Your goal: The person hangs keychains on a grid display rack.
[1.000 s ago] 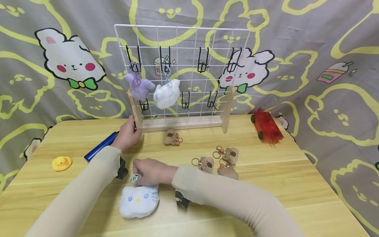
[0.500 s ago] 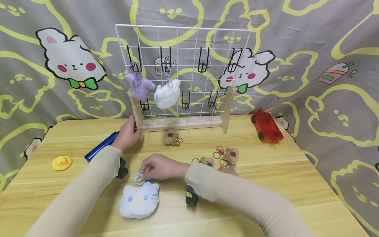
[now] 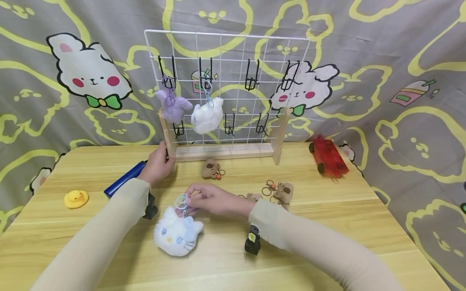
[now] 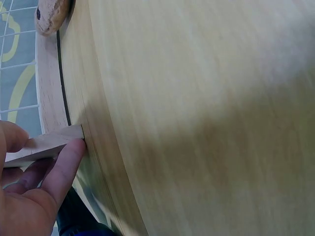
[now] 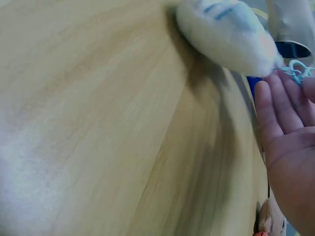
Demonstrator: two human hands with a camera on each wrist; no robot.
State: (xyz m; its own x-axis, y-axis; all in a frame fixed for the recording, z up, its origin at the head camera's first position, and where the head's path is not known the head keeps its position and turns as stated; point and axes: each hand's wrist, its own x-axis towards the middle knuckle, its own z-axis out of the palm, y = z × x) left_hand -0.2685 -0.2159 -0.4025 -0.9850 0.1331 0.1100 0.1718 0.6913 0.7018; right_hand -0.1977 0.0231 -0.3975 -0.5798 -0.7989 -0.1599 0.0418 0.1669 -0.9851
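The left hand point(image 3: 157, 165) grips the left wooden foot of the white wire rack point(image 3: 225, 152); in the left wrist view its fingers and thumb lie on both sides of the wooden post point(image 4: 54, 141). Pinched by its light-blue ring in the right hand point(image 3: 211, 199) is a white plush cat-head keychain point(image 3: 176, 234), its face toward the head camera. In the right wrist view the plush point(image 5: 226, 37) hangs beside the fingertips. A purple plush point(image 3: 172, 108) and a white plush point(image 3: 207, 116) hang from upper hooks at the rack's left.
Brown plush keychains lie on the table, one point(image 3: 210, 169) before the rack and several point(image 3: 284, 192) right of the right hand. A yellow duck point(image 3: 76, 199) and a blue object point(image 3: 125, 179) are at left, a red toy car point(image 3: 329, 157) at right. Black hooks point(image 3: 251, 83) stick out from the grid.
The right hand has moved right and away from the camera, lifting the white cat plush by its ring, so the plush has tilted from lying flat. The left hand has stayed on the rack's foot.
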